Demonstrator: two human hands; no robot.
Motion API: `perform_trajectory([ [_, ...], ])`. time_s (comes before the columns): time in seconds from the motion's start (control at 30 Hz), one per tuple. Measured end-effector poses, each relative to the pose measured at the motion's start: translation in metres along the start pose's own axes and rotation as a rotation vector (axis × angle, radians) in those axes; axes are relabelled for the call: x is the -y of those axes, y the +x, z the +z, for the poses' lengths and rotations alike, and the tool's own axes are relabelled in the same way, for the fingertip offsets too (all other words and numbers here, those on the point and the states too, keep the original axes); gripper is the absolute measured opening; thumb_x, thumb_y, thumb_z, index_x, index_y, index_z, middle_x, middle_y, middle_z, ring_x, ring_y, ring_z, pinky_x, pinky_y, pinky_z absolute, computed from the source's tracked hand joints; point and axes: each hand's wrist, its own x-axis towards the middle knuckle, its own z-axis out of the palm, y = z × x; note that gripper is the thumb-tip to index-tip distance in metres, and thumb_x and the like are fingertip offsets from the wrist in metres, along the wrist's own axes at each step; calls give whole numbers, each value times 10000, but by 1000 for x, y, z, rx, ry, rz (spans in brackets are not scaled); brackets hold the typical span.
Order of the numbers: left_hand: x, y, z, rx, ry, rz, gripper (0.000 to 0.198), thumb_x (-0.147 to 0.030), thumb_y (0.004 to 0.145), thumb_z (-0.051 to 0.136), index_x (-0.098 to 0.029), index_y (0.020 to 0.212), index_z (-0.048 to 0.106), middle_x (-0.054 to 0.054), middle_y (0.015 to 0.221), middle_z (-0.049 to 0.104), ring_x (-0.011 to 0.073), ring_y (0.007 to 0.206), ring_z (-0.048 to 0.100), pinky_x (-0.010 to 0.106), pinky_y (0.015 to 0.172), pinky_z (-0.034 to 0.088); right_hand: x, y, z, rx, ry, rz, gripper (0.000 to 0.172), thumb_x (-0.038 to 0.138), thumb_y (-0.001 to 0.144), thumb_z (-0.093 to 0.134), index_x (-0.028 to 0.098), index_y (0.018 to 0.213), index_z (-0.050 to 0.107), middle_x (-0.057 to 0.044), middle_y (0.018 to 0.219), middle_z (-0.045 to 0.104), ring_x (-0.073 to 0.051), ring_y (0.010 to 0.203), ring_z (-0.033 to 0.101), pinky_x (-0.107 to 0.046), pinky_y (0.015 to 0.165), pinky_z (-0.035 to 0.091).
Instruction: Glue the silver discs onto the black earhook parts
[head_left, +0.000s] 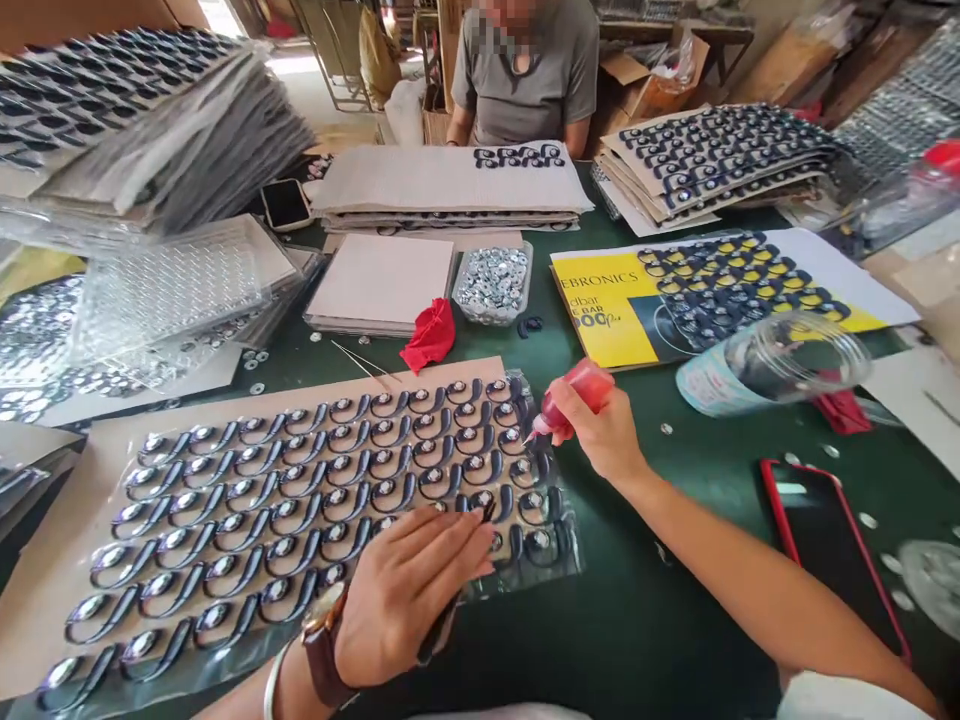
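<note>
My right hand point(604, 432) grips a small red squeeze bottle point(576, 397), its tip pointing down-left at the right edge of a clear blister sheet point(300, 490). That sheet holds rows of dark hook-shaped parts with shiny round discs and lies on a brown cardboard point(67, 560). My left hand point(409, 590) presses flat on the near right corner of the sheet, fingers together, a watch on the wrist. A thin dark object seems to sit under its fingers, unclear.
A tray of shiny discs point(493, 282), a red cloth point(430, 335) and white card stack point(379, 285) lie beyond. A clear jar point(772, 362) lies on its side, a red-cased phone point(829, 550) near right. Another person point(517, 75) sits opposite. Stacks of sheets point(720, 160) surround.
</note>
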Motion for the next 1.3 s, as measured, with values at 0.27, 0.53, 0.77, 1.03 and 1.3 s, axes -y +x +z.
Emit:
perform_trajectory([
  [0.27,-49,-8,37,30,10,92,226,-153,952,502,-75,1116,637,105,1040,729,199,937,702,327,816,557,-36,-85,-17,42,-49,-93,244,436,839,676,199,849,620,-5,594,675,-167,519,665,-273,517,565],
  [0.53,-60,-11,47,29,69,79,242,-151,957,478,-73,1118,641,115,1066,721,196,961,689,326,836,552,-40,-90,-19,147,-112,-120,198,397,837,681,205,846,631,-9,613,689,-169,556,666,-285,571,554],
  [0.77,-68,-6,50,17,109,61,199,-127,931,521,-64,1069,650,115,1001,729,204,910,700,334,822,558,-38,-89,-19,159,-251,-205,179,375,827,686,208,792,633,-10,618,687,-160,543,655,-279,555,546],
  [1.03,-70,-5,49,18,123,57,190,-124,927,518,-77,1044,660,117,993,728,193,909,696,318,819,569,-35,-87,-18,128,-336,-209,219,415,840,666,206,775,653,-6,611,683,-160,558,649,-281,593,550],
  [1.3,-69,-5,49,38,104,46,195,-112,924,532,-62,1070,651,119,1022,730,210,936,705,332,823,566,-33,-86,-18,97,-363,-206,267,428,862,642,209,710,657,-18,618,677,-165,566,642,-282,595,533],
])
